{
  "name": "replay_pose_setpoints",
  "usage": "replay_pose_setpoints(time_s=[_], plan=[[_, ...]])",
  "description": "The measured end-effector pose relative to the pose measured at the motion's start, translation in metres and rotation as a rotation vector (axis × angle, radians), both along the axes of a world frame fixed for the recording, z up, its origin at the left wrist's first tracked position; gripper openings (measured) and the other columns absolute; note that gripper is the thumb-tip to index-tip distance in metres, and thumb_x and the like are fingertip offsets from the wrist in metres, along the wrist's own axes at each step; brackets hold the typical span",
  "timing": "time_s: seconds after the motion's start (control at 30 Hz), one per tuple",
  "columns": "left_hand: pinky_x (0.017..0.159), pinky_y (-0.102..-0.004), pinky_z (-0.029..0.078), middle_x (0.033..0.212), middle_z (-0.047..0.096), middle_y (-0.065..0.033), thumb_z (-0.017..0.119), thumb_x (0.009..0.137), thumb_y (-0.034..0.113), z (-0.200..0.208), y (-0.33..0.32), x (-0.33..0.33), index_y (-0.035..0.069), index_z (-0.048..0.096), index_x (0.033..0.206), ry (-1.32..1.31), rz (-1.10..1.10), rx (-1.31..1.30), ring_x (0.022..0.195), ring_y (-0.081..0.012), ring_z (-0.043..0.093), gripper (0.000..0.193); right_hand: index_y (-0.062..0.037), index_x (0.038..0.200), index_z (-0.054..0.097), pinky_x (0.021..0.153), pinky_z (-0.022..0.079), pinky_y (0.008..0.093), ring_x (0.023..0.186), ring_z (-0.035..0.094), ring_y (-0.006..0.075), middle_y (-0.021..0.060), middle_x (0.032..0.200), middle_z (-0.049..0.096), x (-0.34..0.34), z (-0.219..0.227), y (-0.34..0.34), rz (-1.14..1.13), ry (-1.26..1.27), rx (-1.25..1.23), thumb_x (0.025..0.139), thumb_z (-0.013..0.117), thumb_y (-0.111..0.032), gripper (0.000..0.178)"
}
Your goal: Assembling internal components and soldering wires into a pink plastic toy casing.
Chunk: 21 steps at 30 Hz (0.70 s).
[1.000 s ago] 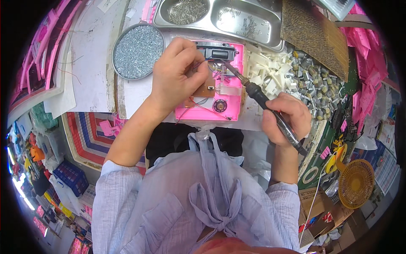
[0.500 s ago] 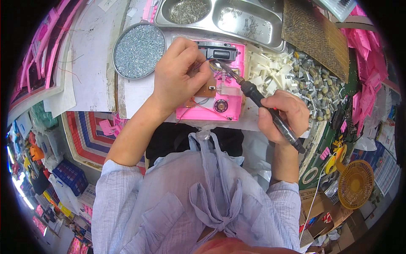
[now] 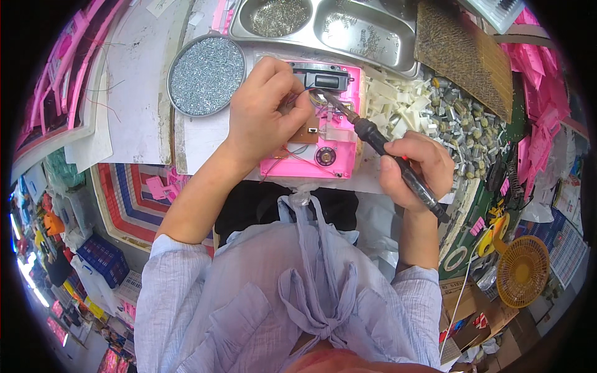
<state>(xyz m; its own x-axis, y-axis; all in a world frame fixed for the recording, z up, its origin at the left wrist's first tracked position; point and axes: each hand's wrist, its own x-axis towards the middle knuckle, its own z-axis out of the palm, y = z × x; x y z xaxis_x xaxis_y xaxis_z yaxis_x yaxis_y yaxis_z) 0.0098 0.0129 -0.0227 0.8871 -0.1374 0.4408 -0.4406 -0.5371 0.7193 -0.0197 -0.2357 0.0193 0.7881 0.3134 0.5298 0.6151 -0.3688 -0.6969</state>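
My right hand [image 3: 423, 171] is wrapped round the black handle of a soldering iron [image 3: 372, 135], whose tip points up and left into an open pink plastic housing [image 3: 305, 168]. The fingers of my left hand [image 3: 264, 112] are pinched on a thin wire [image 3: 306, 92] close to that tip. The exact contact is too small to make out. Inside the housing sit a black rectangular part [image 3: 329, 81], a brown circuit board [image 3: 306, 134] partly under my left hand, and a round black part [image 3: 325, 156]. Loose thin wires lie along the housing's near side.
A round dish of small silvery screws [image 3: 206, 74] stands to the left. Behind is a metal tray [image 3: 317, 42] with small parts. White plastic pieces [image 3: 392, 102] and small metal motors [image 3: 476, 133] are heaped at the right, below a brown board [image 3: 463, 59] covered with tiny pins.
The housing and my left hand have shifted very slightly to the right. Both hands keep their hold, and the iron's tip stays at nearly the same place.
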Motion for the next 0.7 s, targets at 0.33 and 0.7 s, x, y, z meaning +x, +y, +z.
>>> replay_pose_setpoints(time_s=[0.33, 0.7], plan=[[0.057, -0.0318, 0.051, 0.086, 0.056, -0.0063, 0.073, 0.074, 0.002, 0.001, -0.001, 0.000, 0.004, 0.062, 0.080, -0.023, 0.010, 0.001, 0.064, -0.0188, 0.059, 0.013, 0.0000, 0.092, 0.065, 0.049, 0.040, 0.0267, 0.051, 0.053, 0.0153, 0.0080, 0.065, 0.061, -0.005, 0.002, -0.012, -0.009, 0.047, 0.073, 0.077, 0.074, -0.006, 0.019], [0.059, -0.0320, 0.051, 0.086, 0.056, -0.0063, 0.073, 0.077, 0.003, 0.001, -0.001, -0.001, 0.004, 0.064, 0.082, 0.005, 0.023, 0.025, 0.067, -0.0190, 0.060, 0.011, 0.0023, 0.093, 0.066, 0.056, 0.046, 0.0253, 0.062, 0.060, 0.0148, 0.0114, 0.078, 0.067, -0.020, -0.007, -0.029, -0.134, 0.114, 0.231, 0.077, 0.075, -0.003, 0.019]])
